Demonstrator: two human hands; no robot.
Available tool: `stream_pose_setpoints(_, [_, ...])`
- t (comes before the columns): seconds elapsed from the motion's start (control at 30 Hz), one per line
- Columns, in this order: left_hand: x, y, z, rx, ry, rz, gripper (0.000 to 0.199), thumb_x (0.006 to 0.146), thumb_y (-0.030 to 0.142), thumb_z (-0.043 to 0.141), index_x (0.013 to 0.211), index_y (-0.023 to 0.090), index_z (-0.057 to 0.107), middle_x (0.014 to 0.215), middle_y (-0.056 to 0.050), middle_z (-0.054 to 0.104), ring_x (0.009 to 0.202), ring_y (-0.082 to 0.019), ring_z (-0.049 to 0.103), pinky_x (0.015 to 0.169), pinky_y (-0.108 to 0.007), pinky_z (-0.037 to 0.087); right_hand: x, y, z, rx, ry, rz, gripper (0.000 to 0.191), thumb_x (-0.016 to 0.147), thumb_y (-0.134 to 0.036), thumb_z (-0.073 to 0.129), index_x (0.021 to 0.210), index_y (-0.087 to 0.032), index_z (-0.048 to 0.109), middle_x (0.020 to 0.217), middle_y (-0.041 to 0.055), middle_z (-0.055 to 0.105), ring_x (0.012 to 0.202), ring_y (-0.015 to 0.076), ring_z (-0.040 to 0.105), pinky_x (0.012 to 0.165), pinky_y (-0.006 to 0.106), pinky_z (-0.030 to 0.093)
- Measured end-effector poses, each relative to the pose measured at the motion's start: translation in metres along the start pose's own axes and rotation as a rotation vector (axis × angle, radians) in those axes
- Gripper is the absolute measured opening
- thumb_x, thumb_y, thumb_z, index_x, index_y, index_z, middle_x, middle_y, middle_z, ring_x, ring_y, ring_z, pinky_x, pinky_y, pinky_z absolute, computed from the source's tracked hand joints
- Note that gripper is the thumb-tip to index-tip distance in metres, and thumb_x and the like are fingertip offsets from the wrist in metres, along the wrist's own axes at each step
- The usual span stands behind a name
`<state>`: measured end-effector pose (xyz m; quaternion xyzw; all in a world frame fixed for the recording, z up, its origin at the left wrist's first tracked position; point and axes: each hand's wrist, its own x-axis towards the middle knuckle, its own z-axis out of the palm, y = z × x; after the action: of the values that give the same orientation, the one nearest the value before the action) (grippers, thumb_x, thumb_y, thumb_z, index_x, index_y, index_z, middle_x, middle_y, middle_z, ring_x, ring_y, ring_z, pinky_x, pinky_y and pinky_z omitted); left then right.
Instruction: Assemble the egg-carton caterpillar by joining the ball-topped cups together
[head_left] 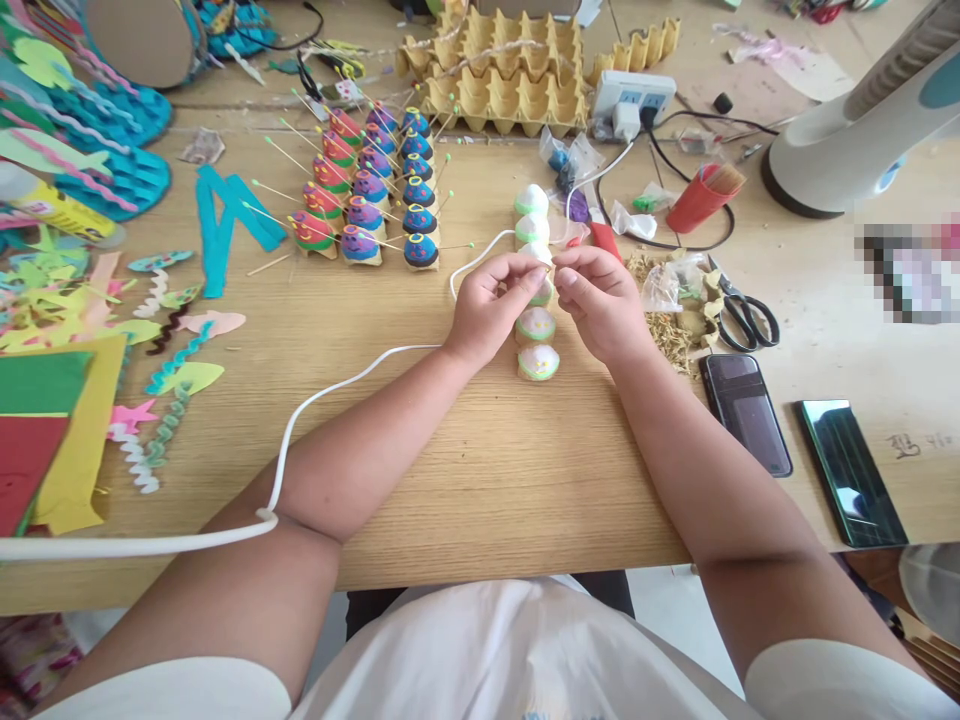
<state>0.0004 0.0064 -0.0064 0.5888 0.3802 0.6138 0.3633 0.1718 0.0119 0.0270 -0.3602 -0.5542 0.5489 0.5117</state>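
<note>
My left hand [489, 308] and my right hand [606, 303] meet over a strip of egg-carton cups [538, 361] topped with white and edged in light green. Yellow specks dot the nearest cups. Thumb and forefinger of each hand are pinched, the tips almost touching. Whatever lies between them is too small to make out. My hands partly cover the middle cups of the strip. To the left stand three rows of painted carton cups: red and green ones [313, 230], purple ones [361, 243] and blue ones [421, 250], with thin sticks poking out of them.
A white cable [330, 378] crosses the table and passes over my left arm. Scissors [748, 318], a phone [746, 412] and a second phone [851, 470] lie at the right. Paper cutouts [67, 290] spread at the left. Egg trays [499, 75] and a power strip [634, 92] are behind.
</note>
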Motion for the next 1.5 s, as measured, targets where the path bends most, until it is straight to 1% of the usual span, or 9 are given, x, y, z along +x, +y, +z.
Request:
stream_pose_setpoints(0.23, [0.000, -0.003, -0.001, 0.033, -0.001, -0.046, 0.043, 0.103, 0.069, 0.072, 0.106, 0.028, 0.080, 0.100, -0.001, 0.083, 0.090, -0.014, 0.076, 0.084, -0.029, 0.062, 0.002, 0.005, -0.006, -0.026, 0.003, -0.017, 0.053, 0.083, -0.075, 0.089, 0.093, -0.028, 0.066, 0.082, -0.0022, 0.056, 0.073, 0.0137, 0.052, 0.060, 0.030, 0.043])
stream_pose_setpoints(0.43, [0.000, -0.003, -0.002, 0.038, 0.005, -0.061, 0.038, 0.104, 0.065, 0.074, 0.105, 0.027, 0.081, 0.100, -0.001, 0.084, 0.090, -0.015, 0.076, 0.083, -0.030, 0.062, 0.003, 0.004, -0.006, -0.018, 0.030, -0.017, 0.055, 0.082, -0.075, 0.089, 0.087, -0.028, 0.061, 0.079, -0.0027, 0.051, 0.071, 0.0138, 0.047, 0.059, 0.029, 0.043])
stream_pose_setpoints(0.67, [0.000, -0.004, -0.001, 0.016, 0.015, -0.029, 0.043, 0.101, 0.071, 0.074, 0.104, 0.029, 0.082, 0.099, -0.001, 0.084, 0.088, -0.015, 0.074, 0.083, -0.032, 0.062, 0.004, 0.005, -0.007, -0.016, 0.022, -0.018, 0.054, 0.086, -0.072, 0.088, 0.084, -0.027, 0.058, 0.078, -0.0028, 0.051, 0.072, 0.0133, 0.048, 0.062, 0.029, 0.045])
stream_pose_setpoints(0.83, [0.000, -0.004, -0.001, 0.023, 0.029, -0.041, 0.044, 0.100, 0.072, 0.075, 0.104, 0.028, 0.082, 0.099, -0.001, 0.083, 0.091, -0.017, 0.076, 0.085, -0.034, 0.064, 0.004, 0.007, -0.008, -0.038, 0.060, 0.002, 0.048, 0.086, -0.067, 0.088, 0.085, -0.026, 0.063, 0.077, -0.0027, 0.052, 0.071, 0.0134, 0.049, 0.062, 0.030, 0.045])
stream_pose_setpoints(0.97, [0.001, -0.005, -0.002, -0.013, 0.014, -0.032, 0.047, 0.098, 0.074, 0.076, 0.104, 0.028, 0.082, 0.099, -0.001, 0.083, 0.092, -0.017, 0.076, 0.086, -0.034, 0.063, 0.006, 0.008, -0.010, 0.017, 0.110, 0.004, 0.044, 0.083, -0.064, 0.093, 0.089, -0.027, 0.070, 0.076, -0.0031, 0.056, 0.068, 0.0122, 0.050, 0.059, 0.028, 0.046])
stream_pose_setpoints(1.1, [0.002, -0.005, -0.003, -0.049, 0.006, -0.020, 0.047, 0.097, 0.074, 0.078, 0.104, 0.027, 0.084, 0.101, -0.002, 0.084, 0.090, -0.017, 0.076, 0.083, -0.033, 0.063, 0.006, 0.007, -0.011, 0.110, 0.149, -0.012, 0.031, 0.090, -0.055, 0.090, 0.100, -0.030, 0.074, 0.083, -0.0024, 0.063, 0.072, 0.0116, 0.057, 0.058, 0.026, 0.046])
stream_pose_setpoints(1.2, [0.002, -0.006, -0.003, -0.055, 0.019, -0.019, 0.047, 0.096, 0.074, 0.079, 0.103, 0.028, 0.085, 0.099, -0.001, 0.084, 0.087, -0.017, 0.076, 0.079, -0.032, 0.062, 0.006, 0.005, -0.011, 0.147, 0.169, -0.011, 0.024, 0.093, -0.047, 0.087, 0.096, -0.028, 0.072, 0.082, -0.0029, 0.063, 0.070, 0.0103, 0.057, 0.057, 0.025, 0.044])
stream_pose_setpoints(1.33, [0.002, -0.006, -0.003, -0.041, 0.028, -0.024, 0.047, 0.096, 0.073, 0.079, 0.102, 0.027, 0.085, 0.099, -0.002, 0.084, 0.088, -0.018, 0.077, 0.079, -0.032, 0.063, 0.007, 0.001, -0.010, 0.143, 0.194, 0.013, 0.030, 0.096, -0.047, 0.081, 0.083, -0.026, 0.064, 0.077, -0.0031, 0.060, 0.065, 0.0097, 0.052, 0.056, 0.025, 0.042])
stream_pose_setpoints(1.5, [0.002, -0.004, -0.002, -0.064, 0.037, -0.019, 0.046, 0.096, 0.072, 0.080, 0.102, 0.026, 0.085, 0.099, -0.002, 0.085, 0.089, -0.017, 0.078, 0.080, -0.032, 0.065, 0.009, 0.004, -0.011, 0.038, 0.275, -0.010, 0.051, 0.103, -0.062, 0.068, 0.072, -0.025, 0.051, 0.069, -0.0027, 0.052, 0.059, 0.0111, 0.046, 0.053, 0.028, 0.038])
